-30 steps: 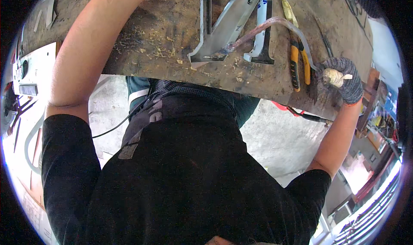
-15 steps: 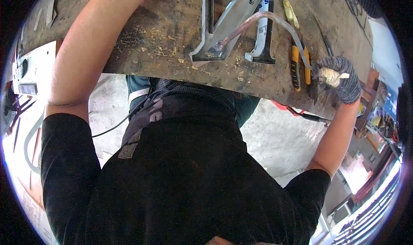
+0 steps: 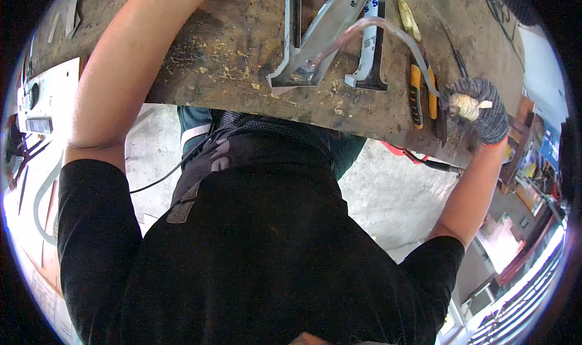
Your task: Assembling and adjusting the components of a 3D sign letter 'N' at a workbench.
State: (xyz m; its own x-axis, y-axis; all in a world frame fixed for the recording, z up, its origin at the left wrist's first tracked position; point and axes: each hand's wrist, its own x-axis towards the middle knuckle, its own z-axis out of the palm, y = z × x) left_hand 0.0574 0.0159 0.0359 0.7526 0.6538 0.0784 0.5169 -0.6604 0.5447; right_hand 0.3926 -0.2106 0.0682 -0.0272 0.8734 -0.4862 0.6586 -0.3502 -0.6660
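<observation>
My right hand (image 3: pixel 485 109), in a grey knit glove with an orange cuff, is closed around the pale, wrapped handle (image 3: pixel 465 106) of a tool with a bent metal rod (image 3: pixel 397 29). The rod arches to the left, and its copper-coloured end meets the inner lower left part of an angular sheet-metal frame (image 3: pixel 301 72). Printed protective film covers some of the frame's strips. My left forearm (image 3: pixel 130 60) reaches past the upper edge of the picture, so my left hand is out of sight.
Beside the rod lie pliers with orange and black handles (image 3: pixel 416 96). A pale yellowish stick (image 3: pixel 408 19) and a thin dark rod (image 3: pixel 456 51) rest on the worn wooden bench (image 3: pixel 212 54). Metal strips (image 3: pixel 73 12) lie far left; cables (image 3: pixel 494 3) run at the far right.
</observation>
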